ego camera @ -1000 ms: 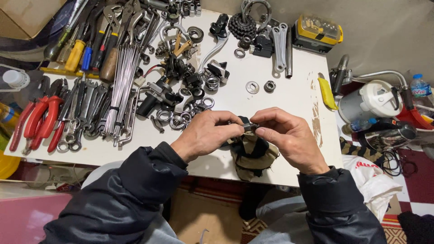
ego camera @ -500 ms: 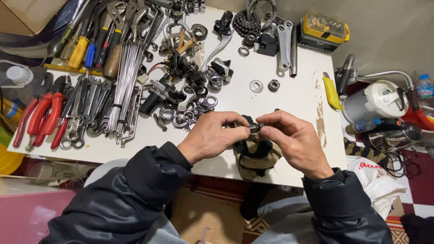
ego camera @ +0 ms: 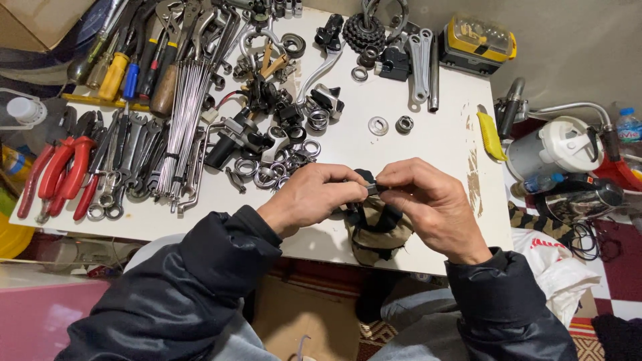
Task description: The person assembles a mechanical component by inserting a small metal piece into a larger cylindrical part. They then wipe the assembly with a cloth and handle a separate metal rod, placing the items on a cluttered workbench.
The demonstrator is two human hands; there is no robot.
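Note:
My left hand (ego camera: 314, 197) and my right hand (ego camera: 431, 200) meet over the near edge of a white table (ego camera: 414, 157). Between their fingertips they pinch a small dark metal part (ego camera: 369, 186), mostly hidden by the fingers. Just below the hands sits a crumpled olive-tan cloth bag (ego camera: 379, 232) with a black strap. Both arms wear dark padded sleeves.
A heap of bearings, rings and black bike parts (ego camera: 274, 144) lies left of centre. Wrenches and a spoke bundle (ego camera: 180, 113), red-handled pliers (ego camera: 63, 170), screwdrivers (ego camera: 120, 73), two loose washers (ego camera: 390, 125), a yellow utility knife (ego camera: 489, 136), a yellow case (ego camera: 480, 40). A white kettle (ego camera: 562, 147) stands right.
The hands stay together on the small part, with only slight finger shifts. The view has drifted a little.

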